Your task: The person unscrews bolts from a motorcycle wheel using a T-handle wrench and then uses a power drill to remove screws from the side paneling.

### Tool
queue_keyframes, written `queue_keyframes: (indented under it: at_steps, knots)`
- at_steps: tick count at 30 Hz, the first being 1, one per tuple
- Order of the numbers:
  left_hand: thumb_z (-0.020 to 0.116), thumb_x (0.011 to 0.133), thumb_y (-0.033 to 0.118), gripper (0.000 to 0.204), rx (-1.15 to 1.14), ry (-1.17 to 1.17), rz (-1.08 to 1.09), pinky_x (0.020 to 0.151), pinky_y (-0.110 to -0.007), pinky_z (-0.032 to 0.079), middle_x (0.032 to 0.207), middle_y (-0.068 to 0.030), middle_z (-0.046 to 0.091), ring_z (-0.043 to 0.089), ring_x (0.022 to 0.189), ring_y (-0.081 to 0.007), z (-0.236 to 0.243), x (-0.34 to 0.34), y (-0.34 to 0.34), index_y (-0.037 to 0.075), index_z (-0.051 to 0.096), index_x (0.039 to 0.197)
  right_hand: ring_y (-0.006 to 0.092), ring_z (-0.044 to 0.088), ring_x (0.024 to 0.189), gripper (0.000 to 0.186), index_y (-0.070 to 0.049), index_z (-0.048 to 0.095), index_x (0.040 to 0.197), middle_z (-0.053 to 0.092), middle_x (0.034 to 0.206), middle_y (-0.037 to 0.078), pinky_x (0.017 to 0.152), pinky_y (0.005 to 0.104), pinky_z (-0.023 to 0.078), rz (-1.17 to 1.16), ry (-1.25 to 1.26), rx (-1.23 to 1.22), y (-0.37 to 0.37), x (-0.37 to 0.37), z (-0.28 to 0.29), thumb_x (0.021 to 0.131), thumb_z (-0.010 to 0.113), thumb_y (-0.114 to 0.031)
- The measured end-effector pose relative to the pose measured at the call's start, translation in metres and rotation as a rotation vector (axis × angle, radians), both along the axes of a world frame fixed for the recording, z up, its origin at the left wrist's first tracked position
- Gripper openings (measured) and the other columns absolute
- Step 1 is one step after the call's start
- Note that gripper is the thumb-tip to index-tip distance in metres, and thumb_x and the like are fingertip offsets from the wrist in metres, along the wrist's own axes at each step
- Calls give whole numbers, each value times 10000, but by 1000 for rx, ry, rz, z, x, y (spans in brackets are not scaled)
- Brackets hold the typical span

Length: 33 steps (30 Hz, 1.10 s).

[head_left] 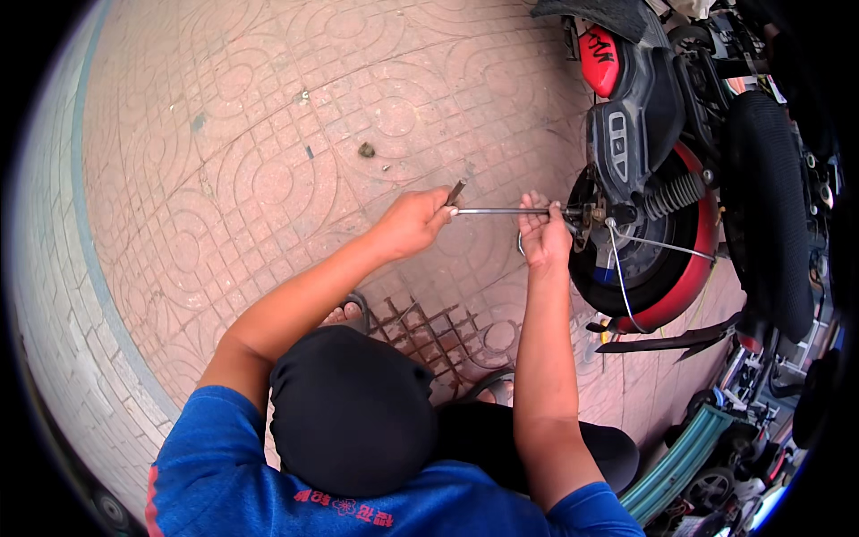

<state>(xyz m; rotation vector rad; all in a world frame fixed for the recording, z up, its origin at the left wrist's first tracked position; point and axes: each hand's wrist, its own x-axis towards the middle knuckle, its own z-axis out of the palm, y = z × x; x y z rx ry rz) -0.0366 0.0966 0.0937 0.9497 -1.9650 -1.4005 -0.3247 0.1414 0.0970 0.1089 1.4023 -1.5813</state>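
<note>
My left hand (pixel 416 221) is closed round the crossbar end of a long steel T-handle socket wrench (pixel 501 211). The shaft runs level to the right, toward the wheel hub (pixel 586 215) of an electric scooter (pixel 633 143). Close to the hub, my right hand (pixel 546 234) pinches the shaft between thumb and fingers, with some fingertips raised. The wrench's far end meets the hardware at the hub, but the exact fit is too small to make out. Beside it are the black tyre (pixel 591 286) with a red mudguard (pixel 684 291) and a coiled shock absorber (pixel 676 195).
A thin pale cable (pixel 619 277) loops down by the wheel, and a black strap (pixel 667 341) sticks out below it. A rusty metal grate (pixel 420 336) lies near my feet. A small dark lump (pixel 366 150) rests on the patterned paving. Lower right stands a green slatted bench (pixel 680 461).
</note>
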Motion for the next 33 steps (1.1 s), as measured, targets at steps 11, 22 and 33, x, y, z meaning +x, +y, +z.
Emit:
queue_keyframes:
  at_steps: [11,22,33]
  knots:
    - [540,1064,123,198,298,111,104,775,-341,568,887,-99,727,719,825,-172,-11,-6,-12,-7,641,1174,305,678,1104,382,-20,474,1297,663,1221,179,1001,445,527,253,-29,-10,3,97,-2,1124,466,-361]
    - [613,1008,211,264,216,-40,273,614,-440,483,673,-199,613,622,607,-285,0,-19,-22,-18,669,889,98,549,659,542,-66,641,968,613,807,20,537,292,407,543,456,156,-13,163,-34,1116,372,-514]
    - [569,1058,227,388,924,79,283,472,-336,505,628,-128,643,626,491,-205,10,-21,-26,-70,624,814,134,563,580,323,-66,611,986,566,715,10,500,279,440,571,327,258,-5,163,8,1084,468,-339]
